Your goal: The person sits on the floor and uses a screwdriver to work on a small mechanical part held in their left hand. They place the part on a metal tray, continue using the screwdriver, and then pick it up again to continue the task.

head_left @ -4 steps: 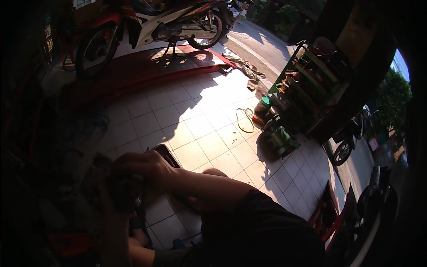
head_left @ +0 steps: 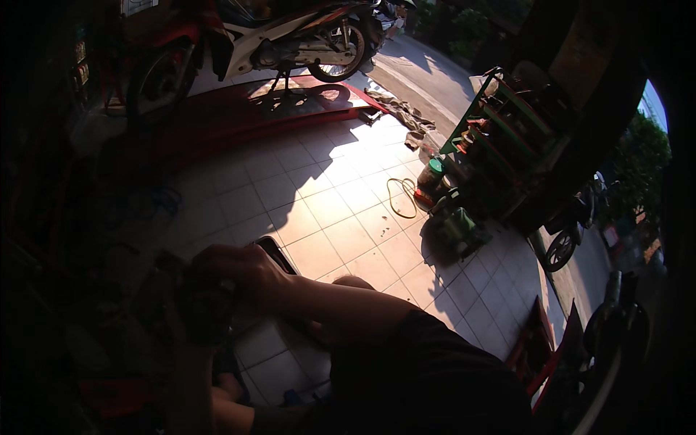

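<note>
In deep shade at the lower left, my right hand [head_left: 235, 274] is closed over the top of a dark, lumpy object [head_left: 206, 312], its arm reaching in from the lower right. My left hand [head_left: 176, 315] comes up from below against the same object's left side; its fingers are mostly lost in the dark. The object's kind cannot be made out. Just behind my right wrist lies a dark tray-like thing with a pale rim [head_left: 274, 254], partly covered by my arm.
A red and white motorcycle [head_left: 268, 47] stands on a red lift platform [head_left: 217, 116] at the far left. To the right are a green tool rack [head_left: 493, 119], a green-lidded jar [head_left: 433, 172], a green machine [head_left: 458, 226] and a yellowish loop of cord [head_left: 400, 197]. Red panels [head_left: 533, 337] lean at the lower right.
The whole view has shifted very slightly. Both hands stay at the dark object, with no clear change of grip.
</note>
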Tool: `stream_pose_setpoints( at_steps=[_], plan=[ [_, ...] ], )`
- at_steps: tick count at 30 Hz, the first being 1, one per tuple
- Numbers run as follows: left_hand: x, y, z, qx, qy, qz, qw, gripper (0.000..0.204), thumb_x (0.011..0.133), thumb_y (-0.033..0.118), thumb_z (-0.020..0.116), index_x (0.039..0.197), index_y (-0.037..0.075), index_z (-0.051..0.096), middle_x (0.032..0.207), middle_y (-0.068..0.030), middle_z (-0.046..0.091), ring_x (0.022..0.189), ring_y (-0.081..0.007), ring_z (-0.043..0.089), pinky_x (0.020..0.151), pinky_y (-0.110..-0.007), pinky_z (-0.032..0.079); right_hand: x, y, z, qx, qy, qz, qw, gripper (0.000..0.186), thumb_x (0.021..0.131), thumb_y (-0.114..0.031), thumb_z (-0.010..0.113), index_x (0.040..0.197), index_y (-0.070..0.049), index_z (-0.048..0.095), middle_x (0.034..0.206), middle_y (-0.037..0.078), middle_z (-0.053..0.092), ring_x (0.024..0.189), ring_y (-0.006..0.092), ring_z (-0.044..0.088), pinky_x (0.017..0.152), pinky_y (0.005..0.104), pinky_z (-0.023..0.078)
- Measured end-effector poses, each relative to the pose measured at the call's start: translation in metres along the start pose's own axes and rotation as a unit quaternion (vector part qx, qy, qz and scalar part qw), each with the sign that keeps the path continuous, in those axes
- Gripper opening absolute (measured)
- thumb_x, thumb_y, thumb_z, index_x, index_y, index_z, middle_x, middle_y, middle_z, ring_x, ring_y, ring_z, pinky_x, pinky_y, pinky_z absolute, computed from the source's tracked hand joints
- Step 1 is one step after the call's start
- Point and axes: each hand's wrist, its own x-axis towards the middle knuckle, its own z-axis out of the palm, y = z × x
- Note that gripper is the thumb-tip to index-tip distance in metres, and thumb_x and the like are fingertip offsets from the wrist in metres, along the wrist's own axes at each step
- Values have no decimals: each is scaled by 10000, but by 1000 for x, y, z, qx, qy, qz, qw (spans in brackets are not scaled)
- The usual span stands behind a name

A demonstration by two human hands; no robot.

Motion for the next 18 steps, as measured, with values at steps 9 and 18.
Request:
stream_pose_setpoints(
  at_steps=[9, 18],
  plan=[
    [-1, 6, 3, 13, -41, -39, 998, 592, 1008, 565, 414, 1197, 26, 568, 968, -121, 645, 745, -200, 644, 617, -313, 533, 1, -2, -2, 7, 14, 9, 1000, 222, 831, -130, 762, 969, 22, 677, 943, 157, 701, 784, 273, 744, 613, 321, 594],
    [-1, 7, -4, 2, -25, -14, 1000, 537, 1013, 511, 435, 1202, 25, 565, 970, -114, 638, 779, -204, 639, 671, -329, 527, -2, -5, -1, -6, 0, 65, 998, 210, 811, -84, 764, 953, 37, 668, 933, 159, 695, 764, 274, 739, 590, 311, 586]
  ],
)
